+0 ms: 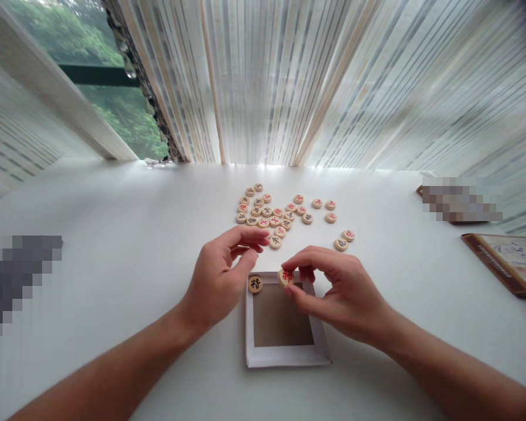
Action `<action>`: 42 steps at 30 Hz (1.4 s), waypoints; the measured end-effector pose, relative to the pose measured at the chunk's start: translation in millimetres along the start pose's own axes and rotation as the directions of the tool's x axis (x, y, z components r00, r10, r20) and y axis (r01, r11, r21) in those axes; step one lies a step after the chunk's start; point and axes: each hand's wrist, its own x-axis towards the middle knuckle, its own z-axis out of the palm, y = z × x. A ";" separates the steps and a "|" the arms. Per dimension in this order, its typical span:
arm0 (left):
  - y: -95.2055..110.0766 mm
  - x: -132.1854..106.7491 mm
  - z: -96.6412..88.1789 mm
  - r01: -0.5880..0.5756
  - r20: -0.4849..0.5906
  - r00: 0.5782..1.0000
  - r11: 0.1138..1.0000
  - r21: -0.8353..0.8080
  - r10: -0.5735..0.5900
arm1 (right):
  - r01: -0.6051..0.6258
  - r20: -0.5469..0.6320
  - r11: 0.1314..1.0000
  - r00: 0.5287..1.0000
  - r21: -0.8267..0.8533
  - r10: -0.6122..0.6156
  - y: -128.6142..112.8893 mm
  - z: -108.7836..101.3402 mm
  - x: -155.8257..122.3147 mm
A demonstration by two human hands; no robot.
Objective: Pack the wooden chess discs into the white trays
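Between the thumb and fingertips of my right hand (333, 289) is a round wooden Chinese chess piece (286, 276) with a red character, held over the box's far edge. Below it lies a shallow box (283, 355) with white sides and a grey-brown bottom. A chess piece with a black character (255, 284) sits at the box's far left corner. My left hand (225, 269) hovers left of that corner, fingers curved and apart from the thumb, with nothing seen in it. Just beyond its fingertips lie loose chess pieces (267, 211), red and black, partly hidden by the fingers.
Two more chess pieces (341, 244) lie apart, beyond my right hand. A flat printed box (508, 266) rests at the right of the white table (158, 199), with a blurred-out item (460, 202) behind it. Another pixelated dark object (17, 275) is at the left. Curtains (272, 82) hang behind.
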 end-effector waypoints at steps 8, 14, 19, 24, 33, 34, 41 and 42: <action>-11.8 9.6 1.5 0.246 -0.026 0.964 0.920 -0.305 -0.266 | 0.248 0.078 0.962 0.968 -0.112 -0.240 -0.3 21.3 8.5; -7.4 7.3 3.7 0.309 -0.014 0.944 0.901 -0.305 -0.329 | 0.275 0.152 0.946 0.956 -0.170 -0.251 2.3 29.4 12.6; -7.5 7.1 4.1 0.325 -0.007 0.939 0.896 -0.304 -0.343 | 0.288 0.156 0.941 0.952 -0.179 -0.262 5.2 32.2 11.6; -7.9 8.2 4.0 0.326 -0.010 0.939 0.897 -0.299 -0.345 | 0.295 0.164 0.938 0.950 -0.182 -0.267 5.5 32.6 12.1; -8.5 8.9 3.3 0.329 -0.008 0.938 0.895 -0.302 -0.348 | 0.289 0.156 0.936 0.953 -0.201 -0.261 5.8 24.5 8.5; -8.5 9.2 3.1 0.331 -0.004 0.938 0.894 -0.303 -0.348 | 0.284 0.144 0.937 0.955 -0.204 -0.258 6.0 21.0 6.7; -8.0 13.5 -4.4 0.277 -0.043 0.955 0.934 -0.226 -0.293 | 0.165 -0.156 0.939 0.963 -0.301 -0.219 16.0 -16.4 2.9; -8.2 14.8 -6.8 0.254 -0.057 0.961 0.946 -0.203 -0.270 | 0.136 -0.214 0.937 0.954 -0.322 -0.212 19.1 -21.9 4.6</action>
